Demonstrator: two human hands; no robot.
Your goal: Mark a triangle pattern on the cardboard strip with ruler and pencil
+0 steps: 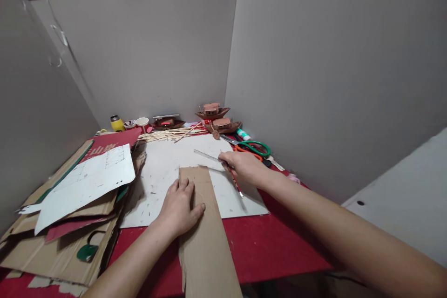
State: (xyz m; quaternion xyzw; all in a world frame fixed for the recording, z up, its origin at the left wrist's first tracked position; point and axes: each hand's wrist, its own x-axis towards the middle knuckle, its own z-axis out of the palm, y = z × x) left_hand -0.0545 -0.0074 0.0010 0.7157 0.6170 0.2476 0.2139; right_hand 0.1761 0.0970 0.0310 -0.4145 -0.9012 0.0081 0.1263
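Observation:
My left hand [179, 207] lies flat with its fingers spread, pressing on a long strip of brown cardboard [209, 247]. The strip runs from the near edge of the table onto a white sheet [157, 163]. Above the sheet, to the right of the strip's far end, my right hand [240, 166] is closed on a thin ruler [206, 154] and a red-and-dark pencil [237, 184]. The ruler points left from my fingers, while the pencil slants down towards me. Some of both is hidden in my grip.
Stacked cardboard [59, 256] with a drawn-on paper [91, 172] fills the left side. Thin wooden sticks [171, 135], model boats [213, 111], paper cups [142, 123] and a yellow bottle [117, 123] stand at the back. Green-handled scissors [258, 146] lie right. Grey panels [167, 46] enclose the red table [272, 251].

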